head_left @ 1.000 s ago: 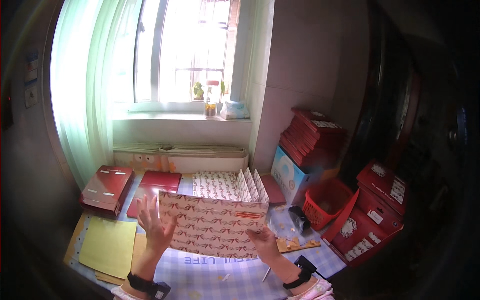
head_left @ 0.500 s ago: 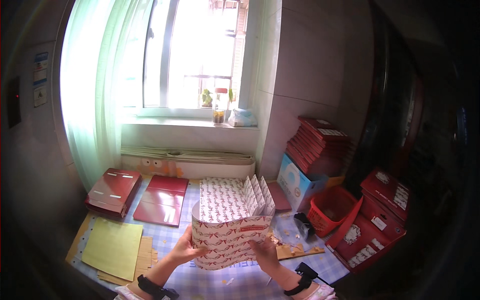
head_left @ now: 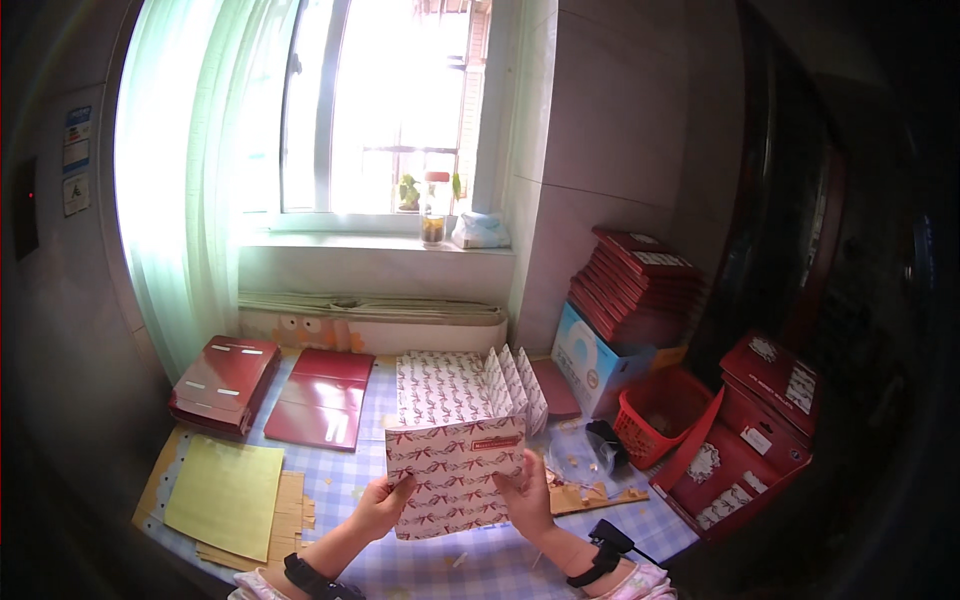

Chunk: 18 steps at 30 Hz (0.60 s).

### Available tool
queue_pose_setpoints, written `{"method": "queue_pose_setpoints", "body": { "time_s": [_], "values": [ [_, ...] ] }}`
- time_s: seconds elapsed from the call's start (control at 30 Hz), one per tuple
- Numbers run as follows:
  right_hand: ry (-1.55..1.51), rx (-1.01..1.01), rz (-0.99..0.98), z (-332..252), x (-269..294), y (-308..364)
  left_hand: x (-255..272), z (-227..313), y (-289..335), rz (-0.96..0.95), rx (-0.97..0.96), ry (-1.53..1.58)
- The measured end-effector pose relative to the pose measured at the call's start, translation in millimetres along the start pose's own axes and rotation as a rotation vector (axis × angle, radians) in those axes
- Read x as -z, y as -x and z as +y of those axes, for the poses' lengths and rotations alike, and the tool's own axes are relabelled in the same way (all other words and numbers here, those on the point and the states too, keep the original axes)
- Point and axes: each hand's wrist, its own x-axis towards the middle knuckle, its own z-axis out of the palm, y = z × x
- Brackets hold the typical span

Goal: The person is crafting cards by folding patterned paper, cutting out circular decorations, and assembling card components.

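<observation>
My left hand (head_left: 382, 508) pinches the left edge of a white sheet (head_left: 450, 485) patterned with red bows and grey garlands, its thumb on the front. At the opposite edge my right hand (head_left: 530, 497) grips the same sheet, thumb also on the front. The sheet is upright and nearly flat, with a small red label near its upper right corner. Right behind it lies a pile of sheets (head_left: 438, 385) in the same pattern. Several folded patterned pieces (head_left: 515, 390) stand on edge at the pile's right side.
At left are a stack of maroon folders (head_left: 220, 385), a maroon cover (head_left: 320, 400) and a yellow sheet (head_left: 225, 495) over brown strips (head_left: 290, 510). Rightward are a plastic bag (head_left: 578, 452), a red basket (head_left: 655, 425), a maroon box (head_left: 735, 460) and folders (head_left: 630, 290) piled on a blue-and-white box (head_left: 588, 362).
The patterned sheet was bowed, its upper part curving back toward the pile; now it is flat and shorter in view. My hands still hold it, the right one slightly higher.
</observation>
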Motion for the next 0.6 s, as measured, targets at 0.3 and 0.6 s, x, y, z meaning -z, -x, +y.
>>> {"method": "queue_pose_setpoints", "body": {
  "time_s": [0.3,0.6],
  "values": [
    [1.021,0.370,-0.039,-10.1,-8.8,15.5,5.3,-20.3,3.7,0.007,0.119,0.127],
    [0.463,0.292,-0.334,-17.6,-15.1,28.8,-0.8,-19.0,16.0,-0.294,0.113,0.244]
  ]
}}
